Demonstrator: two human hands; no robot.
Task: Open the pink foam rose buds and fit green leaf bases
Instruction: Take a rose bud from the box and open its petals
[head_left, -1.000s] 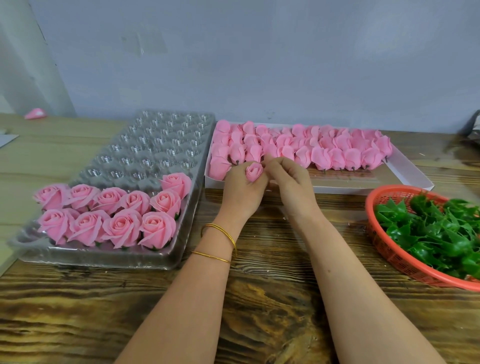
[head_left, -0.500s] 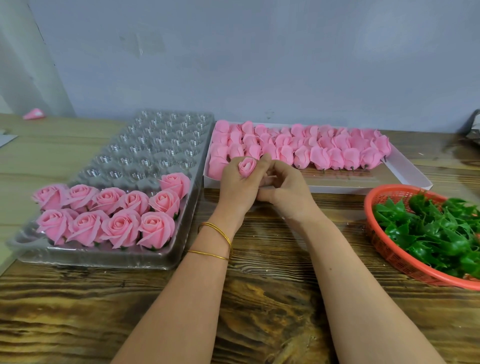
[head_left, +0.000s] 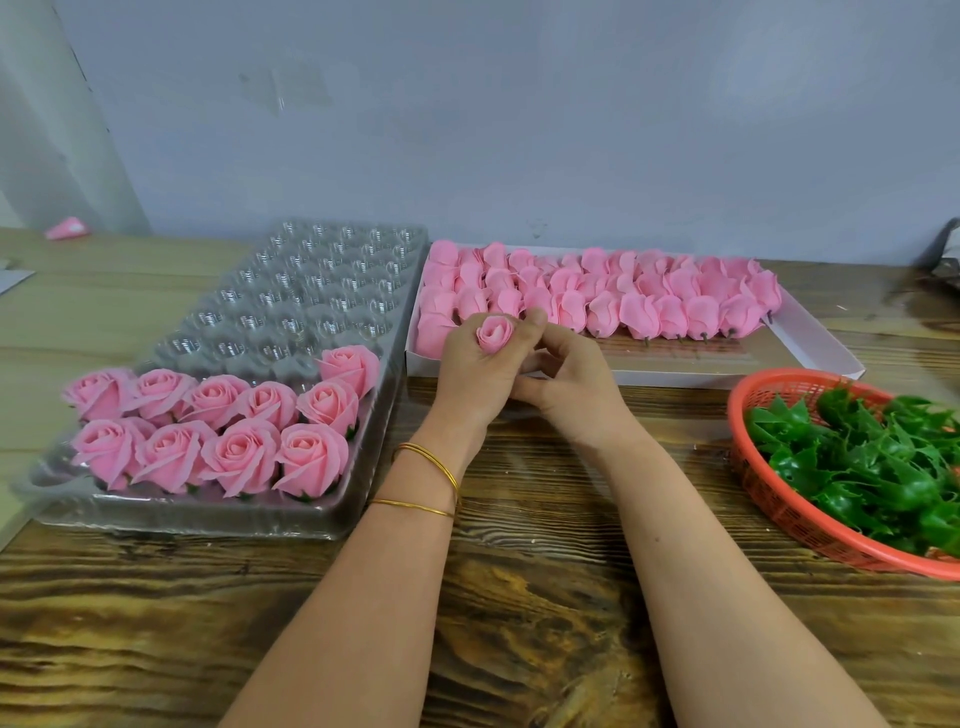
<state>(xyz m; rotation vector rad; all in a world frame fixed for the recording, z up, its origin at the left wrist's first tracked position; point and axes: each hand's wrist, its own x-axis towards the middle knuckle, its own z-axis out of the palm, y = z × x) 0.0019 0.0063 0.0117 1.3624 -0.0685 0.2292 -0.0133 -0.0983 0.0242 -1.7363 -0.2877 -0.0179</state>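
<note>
Bud-opening step: bud (head_left: 496, 335) clamped in L hand (head_left: 475, 376), R hand (head_left: 569, 387) curled alongside (grip unclear); next needs gentle petal spread, then leaf base (head_left: 857, 462) from basket (head_left: 733, 415).

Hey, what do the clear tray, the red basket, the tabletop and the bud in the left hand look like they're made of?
Clear tray: thin glossy plastic, glints on moulded cups. Red basket: likely plastic, open mesh wall, slight sheen. Tabletop: wood or wood-look, dark grain, satin glare; which, unclear. Bud: matte, foam-like petals, no shine.
</note>
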